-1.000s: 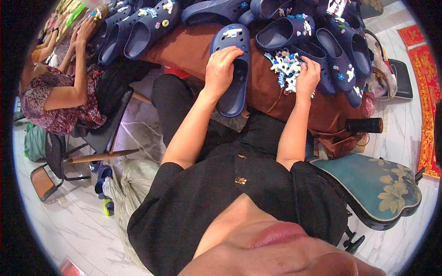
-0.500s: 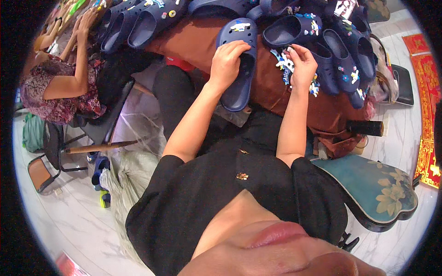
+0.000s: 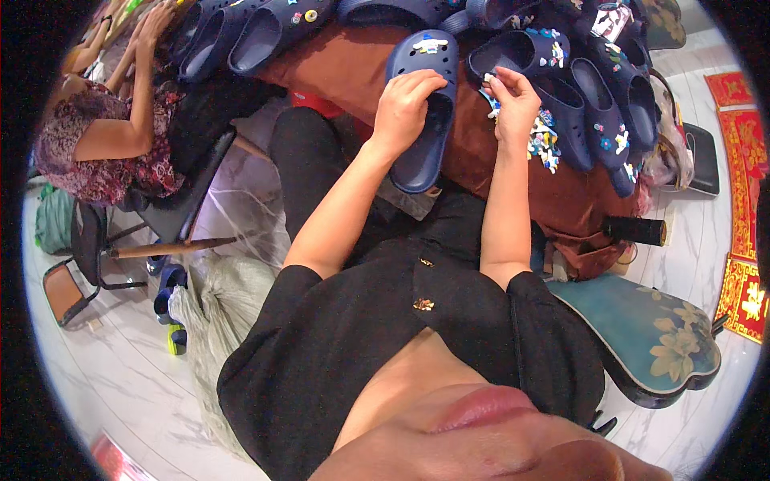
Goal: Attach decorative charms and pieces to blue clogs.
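A navy clog (image 3: 419, 167) with holes is tilted up, its toe pointing away from me. My left hand (image 3: 403, 112) is closed on it, the fingers reaching into the foot opening. A white and blue character charm (image 3: 431, 45) sits on its toe. Just right of the clog, my right hand (image 3: 516, 106) pinches a small white charm (image 3: 488, 78) between thumb and fingertips; its shape is partly hidden. Beside and behind that hand lies a pile of colourful shoe charms (image 3: 545, 148) on the brown-covered table (image 3: 477, 164).
More navy clogs (image 3: 505, 54), several with charms, crowd the far side and right of the table. At left another person (image 3: 108, 144) sits working with raised hands. A teal floral chair (image 3: 642, 329) stands at right, and a plastic bag (image 3: 220, 321) lies on the floor at left.
My right hand has moved slightly left, closer to the clog, with the small white charm in its fingertips. More of the charm pile shows now. My left hand keeps its grip on the clog.
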Available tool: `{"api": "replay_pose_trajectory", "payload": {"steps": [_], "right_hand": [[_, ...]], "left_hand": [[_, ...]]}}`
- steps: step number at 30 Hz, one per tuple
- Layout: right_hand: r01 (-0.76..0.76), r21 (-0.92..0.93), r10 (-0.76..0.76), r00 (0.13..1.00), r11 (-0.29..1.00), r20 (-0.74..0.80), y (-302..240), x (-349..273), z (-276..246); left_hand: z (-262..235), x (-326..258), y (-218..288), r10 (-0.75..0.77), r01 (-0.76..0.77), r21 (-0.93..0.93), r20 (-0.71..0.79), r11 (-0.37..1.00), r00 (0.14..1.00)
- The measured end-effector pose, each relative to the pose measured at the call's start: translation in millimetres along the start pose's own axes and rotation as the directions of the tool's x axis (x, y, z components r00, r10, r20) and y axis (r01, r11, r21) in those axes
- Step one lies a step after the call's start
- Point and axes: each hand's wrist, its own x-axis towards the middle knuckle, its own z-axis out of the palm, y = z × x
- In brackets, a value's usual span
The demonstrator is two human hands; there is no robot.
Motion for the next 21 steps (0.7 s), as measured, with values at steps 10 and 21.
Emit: {"api": "replay_pose_trajectory", "payload": {"steps": [10, 21], "right_hand": [[0.048, -0.067, -0.045, 0.998, 0.997, 0.053, 4.9, 13.2, 18.0], [-0.049, 0.031, 0.044, 0.989, 0.998, 0.144, 24.5, 29.9, 56.2]], "left_hand": [[-1.0, -0.2, 1.6, -0.042, 0.042, 0.014, 0.009, 0.999, 0.999], [-0.2, -0.1, 1.7, -0.027, 0.027, 0.013, 0.010, 1.000, 1.000]]}}
